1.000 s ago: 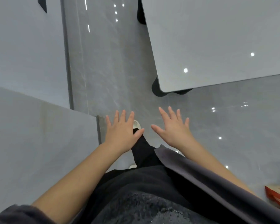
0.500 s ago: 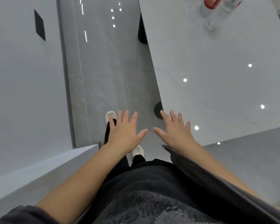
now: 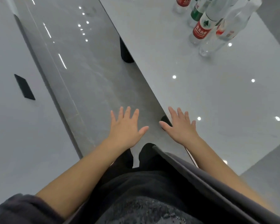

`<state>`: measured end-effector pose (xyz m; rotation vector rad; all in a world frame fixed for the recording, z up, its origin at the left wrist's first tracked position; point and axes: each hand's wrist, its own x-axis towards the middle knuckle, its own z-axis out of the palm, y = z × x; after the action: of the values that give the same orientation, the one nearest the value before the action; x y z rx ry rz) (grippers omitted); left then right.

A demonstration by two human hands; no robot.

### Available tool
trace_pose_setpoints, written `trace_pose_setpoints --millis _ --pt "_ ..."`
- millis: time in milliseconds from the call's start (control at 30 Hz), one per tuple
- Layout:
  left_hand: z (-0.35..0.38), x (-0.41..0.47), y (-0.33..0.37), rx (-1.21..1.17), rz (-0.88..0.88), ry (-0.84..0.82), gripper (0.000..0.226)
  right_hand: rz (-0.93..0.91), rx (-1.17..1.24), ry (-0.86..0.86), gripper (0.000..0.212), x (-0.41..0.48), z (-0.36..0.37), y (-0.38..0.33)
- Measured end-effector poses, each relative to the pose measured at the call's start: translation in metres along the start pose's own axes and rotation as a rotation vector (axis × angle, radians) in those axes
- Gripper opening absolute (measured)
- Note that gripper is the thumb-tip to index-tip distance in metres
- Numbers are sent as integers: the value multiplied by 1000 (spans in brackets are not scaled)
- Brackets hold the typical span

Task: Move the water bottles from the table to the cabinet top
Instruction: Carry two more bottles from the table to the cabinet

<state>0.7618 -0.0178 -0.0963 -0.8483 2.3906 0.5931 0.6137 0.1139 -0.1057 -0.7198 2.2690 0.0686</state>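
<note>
Both hands empty. Left hand [image 3: 126, 128] and right hand [image 3: 179, 128] are flat, fingers spread, well apart. Looks like approach posture, nothing to carry yet. Your right hand is over the bench [image 3: 200, 94] edge, your left over the floor [image 3: 81, 62]. Water bottles [image 3: 213, 21] stand grouped at 1 o'clock on the bench, well beyond reach, with a red-label bottle [image 3: 201, 30] toward the front. Versus 0.5 s ago: more bottles in view and lower in frame, hand pose unchanged. Can't tell if the grey panel [image 3: 23, 135] at 9 o'clock is the cabinet.
</note>
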Motion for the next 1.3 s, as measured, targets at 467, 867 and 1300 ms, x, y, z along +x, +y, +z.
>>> trace_pose_setpoints --millis 467,867,1300 --pt "-109 156 24 198 284 -21 75 251 328 91 73 113 -85 1" --pt "-185 293 72 131 422 -48 82 418 960 501 106 206 -154 17" --pt "-237 381 95 234 645 -139 87 639 1342 1023 68 274 -193 16"
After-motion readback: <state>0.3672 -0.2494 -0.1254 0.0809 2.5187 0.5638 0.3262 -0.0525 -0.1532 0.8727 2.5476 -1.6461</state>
